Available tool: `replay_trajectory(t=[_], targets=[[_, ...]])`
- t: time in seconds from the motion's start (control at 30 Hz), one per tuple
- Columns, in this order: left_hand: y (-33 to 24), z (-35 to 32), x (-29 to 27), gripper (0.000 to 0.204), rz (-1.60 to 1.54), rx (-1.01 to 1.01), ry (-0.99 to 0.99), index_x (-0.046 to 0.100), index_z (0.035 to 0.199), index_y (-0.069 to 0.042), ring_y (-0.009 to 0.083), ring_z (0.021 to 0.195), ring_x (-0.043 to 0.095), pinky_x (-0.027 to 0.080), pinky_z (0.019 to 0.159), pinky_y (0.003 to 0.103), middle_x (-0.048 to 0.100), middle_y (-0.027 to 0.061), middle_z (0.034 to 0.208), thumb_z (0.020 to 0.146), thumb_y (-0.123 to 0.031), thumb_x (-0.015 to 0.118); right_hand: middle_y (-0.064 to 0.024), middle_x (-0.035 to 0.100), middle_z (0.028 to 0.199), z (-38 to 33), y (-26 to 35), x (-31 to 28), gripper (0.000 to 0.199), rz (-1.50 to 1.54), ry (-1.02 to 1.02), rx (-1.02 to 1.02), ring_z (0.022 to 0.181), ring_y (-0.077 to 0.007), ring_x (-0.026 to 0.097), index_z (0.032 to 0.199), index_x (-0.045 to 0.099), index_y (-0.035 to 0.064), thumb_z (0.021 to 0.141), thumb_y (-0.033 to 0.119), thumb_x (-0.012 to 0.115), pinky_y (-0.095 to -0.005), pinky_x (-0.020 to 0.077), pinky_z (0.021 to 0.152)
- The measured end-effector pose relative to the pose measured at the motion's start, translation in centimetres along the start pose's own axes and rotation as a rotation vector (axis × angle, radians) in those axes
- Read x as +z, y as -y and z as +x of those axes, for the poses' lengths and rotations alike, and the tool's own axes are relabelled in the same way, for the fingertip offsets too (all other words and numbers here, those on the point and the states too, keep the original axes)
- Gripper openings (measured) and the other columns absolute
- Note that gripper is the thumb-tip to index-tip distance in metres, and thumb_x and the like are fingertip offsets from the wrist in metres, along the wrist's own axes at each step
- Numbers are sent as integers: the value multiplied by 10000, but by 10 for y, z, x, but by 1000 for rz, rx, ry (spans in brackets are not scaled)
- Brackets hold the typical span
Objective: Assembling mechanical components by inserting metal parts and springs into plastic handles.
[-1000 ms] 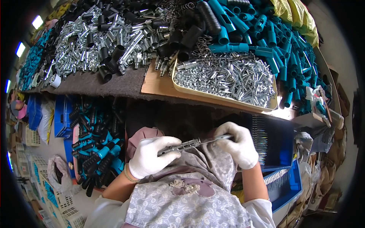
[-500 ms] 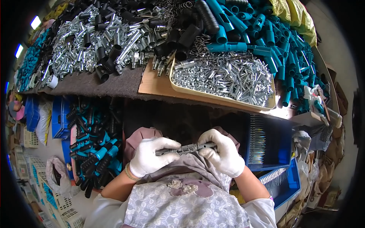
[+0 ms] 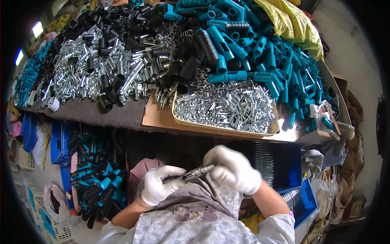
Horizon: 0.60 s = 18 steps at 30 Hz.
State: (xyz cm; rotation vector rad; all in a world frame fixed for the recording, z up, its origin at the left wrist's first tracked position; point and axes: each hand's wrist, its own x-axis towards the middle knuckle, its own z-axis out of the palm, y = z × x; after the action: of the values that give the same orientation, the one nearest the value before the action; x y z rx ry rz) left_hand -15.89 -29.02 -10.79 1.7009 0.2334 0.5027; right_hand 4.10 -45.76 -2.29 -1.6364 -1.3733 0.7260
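A slim grey metal rod-shaped part [image 3: 196, 173] is gripped by my left hand [image 3: 159, 185], its thumb and fingers closed round the lower left end. A long opening shows along its side, and it tilts up to the right. My right hand [image 3: 235, 170] is right at the rod's upper end, fingers curled and slightly blurred. Whether those fingers press on the tip is unclear. White gloves cover both hands. They are held over my patterned apron [image 3: 191, 227], in front of the bench.
On the bench, a cream tray [image 3: 219, 126] holds small metal pins. Silver fittings [image 3: 81, 77], black sleeves and teal tubes [image 3: 280, 67] are heaped around it. Teal-and-black tools [image 3: 99, 179] fill a container at left. Blue bins [image 3: 306, 207] with springs stand at right.
My right hand has shifted up and loosened from its earlier hold round the rod's right end. The rod now tilts more steeply. The view has shifted, so the bench sits lower.
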Motion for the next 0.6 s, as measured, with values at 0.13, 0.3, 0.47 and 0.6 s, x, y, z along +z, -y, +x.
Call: replay_trajectory(t=[0.13,0.3,0.47,0.6], targets=[[-4,-2,-8,311,-225,-95,-117,678,1046,71,118,755,678,541,695,249,735,89,865,872,-158,794,-139,654,873,54,-5,-69,88,-593,-581,-163,855,-331,645,929,679,32,842,41,679,-389,515,754],[-9,9,-6,256,-340,-168,-101,648,1107,67,102,746,675,546,678,235,727,83,889,891,-36,740,-94,689,946,126,-31,-128,200,-1223,-454,-136,965,-336,625,966,707,88,781,159,732,-430,511,863],[-26,12,-7,248,-147,-191,-106,664,1105,53,94,747,678,537,676,223,730,68,902,867,23,727,-118,704,928,146,-34,-138,287,-1334,-207,38,979,-353,636,978,712,77,725,195,776,-463,520,860],[-30,9,-15,256,68,-86,-94,677,1085,54,99,775,690,543,682,239,737,93,877,841,23,747,-98,691,954,107,-2,-144,290,-1502,-296,-119,975,-309,624,1055,695,85,769,113,739,-429,505,863]])
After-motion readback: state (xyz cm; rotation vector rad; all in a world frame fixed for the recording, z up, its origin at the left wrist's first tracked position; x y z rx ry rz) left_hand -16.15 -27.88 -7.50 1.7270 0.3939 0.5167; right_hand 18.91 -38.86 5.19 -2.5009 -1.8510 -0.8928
